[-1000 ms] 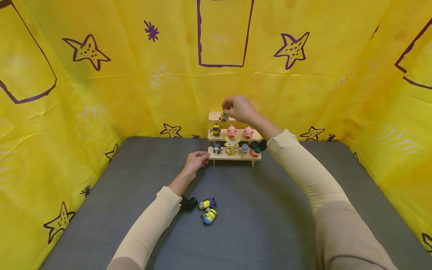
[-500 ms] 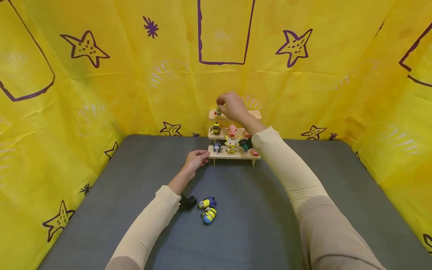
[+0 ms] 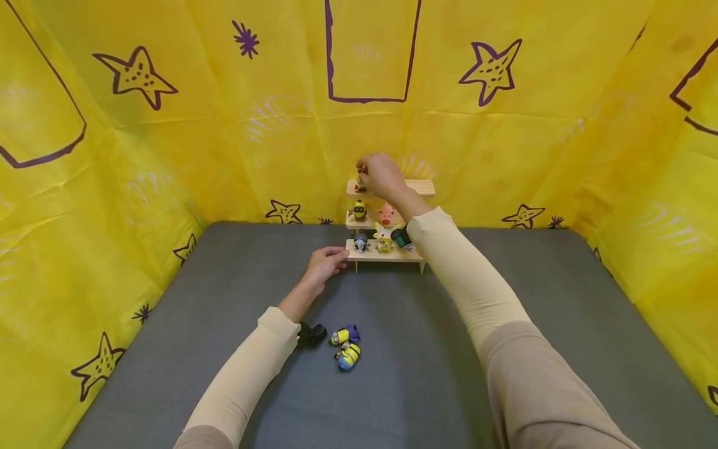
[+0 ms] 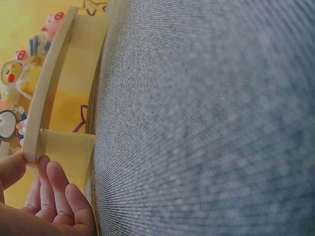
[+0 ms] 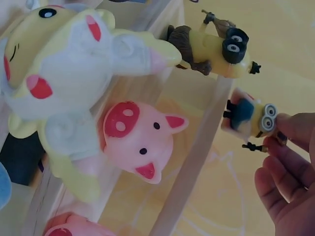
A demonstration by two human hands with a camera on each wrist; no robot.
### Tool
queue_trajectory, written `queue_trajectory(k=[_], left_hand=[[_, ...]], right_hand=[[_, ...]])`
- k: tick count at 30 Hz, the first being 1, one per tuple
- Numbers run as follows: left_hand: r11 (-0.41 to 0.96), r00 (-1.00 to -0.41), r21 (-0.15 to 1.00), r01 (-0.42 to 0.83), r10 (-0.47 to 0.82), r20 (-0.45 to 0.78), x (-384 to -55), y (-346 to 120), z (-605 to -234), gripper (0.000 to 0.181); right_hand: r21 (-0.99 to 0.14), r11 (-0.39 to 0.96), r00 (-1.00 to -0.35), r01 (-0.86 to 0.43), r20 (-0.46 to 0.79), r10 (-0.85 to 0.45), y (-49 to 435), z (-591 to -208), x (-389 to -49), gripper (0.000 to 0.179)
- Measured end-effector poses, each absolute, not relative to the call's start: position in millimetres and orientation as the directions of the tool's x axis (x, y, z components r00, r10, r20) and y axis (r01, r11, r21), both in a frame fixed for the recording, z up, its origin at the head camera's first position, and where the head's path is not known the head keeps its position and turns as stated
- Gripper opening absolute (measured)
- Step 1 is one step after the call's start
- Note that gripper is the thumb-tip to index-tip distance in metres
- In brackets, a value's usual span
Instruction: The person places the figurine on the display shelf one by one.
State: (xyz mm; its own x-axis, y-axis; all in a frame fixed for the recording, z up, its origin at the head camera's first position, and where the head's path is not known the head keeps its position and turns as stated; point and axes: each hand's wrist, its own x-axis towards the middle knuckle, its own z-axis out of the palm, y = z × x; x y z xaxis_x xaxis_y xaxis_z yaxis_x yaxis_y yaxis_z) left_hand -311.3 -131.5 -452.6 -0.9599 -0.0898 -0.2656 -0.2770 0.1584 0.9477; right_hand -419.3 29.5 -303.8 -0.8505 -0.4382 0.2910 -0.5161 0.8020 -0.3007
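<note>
A three-tier wooden display shelf stands against the yellow backdrop. My left hand grips the left end of its bottom board, thumb on top and forefinger underneath. At the left end of the top tier, my right hand pinches a Minion figurine by its head. The figurine is upright at the board; whether its feet carry its weight I cannot tell. Directly below, on the middle tier, stand a Minion in a brown skirt and a pink pig figurine.
On the bottom tier stand a small dark-capped figurine and a white-and-yellow eared figurine. My right sleeve and wrist camera cover the shelf's right part. Two Minion figurines lie on the grey cloth near my left forearm.
My right hand has moved left along the top tier with the Minion figurine, to the left end. My left hand has kept its grip on the bottom board.
</note>
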Motion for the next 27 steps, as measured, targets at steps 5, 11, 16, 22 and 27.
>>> queue_trajectory(k=[5,11,16,22,27], left_hand=[[0.158,-0.960,0.948,-0.276,-0.089,-0.265,-312,-131,-452,0.035],[0.149,-0.961,0.951,-0.272,-0.088,-0.261,-311,-132,-452,0.036],[0.153,-0.960,0.948,-0.278,-0.080,-0.268,-311,-133,-453,0.036],[0.158,-0.960,0.947,-0.279,-0.072,-0.271,-310,-133,-453,0.036],[0.149,-0.960,0.949,-0.279,-0.066,-0.272,-312,-132,-452,0.037]], right_hand=[[-0.297,0.799,-0.846,-0.523,0.297,-0.443,29,-304,-419,0.031],[-0.296,0.792,-0.840,-0.533,0.295,-0.455,30,-306,-420,0.031],[-0.291,0.792,-0.840,-0.537,0.271,-0.470,30,-308,-418,0.034],[-0.333,0.786,-0.851,-0.522,0.261,-0.455,34,-309,-416,0.040],[-0.308,0.793,-0.847,-0.526,0.267,-0.459,44,-305,-409,0.042]])
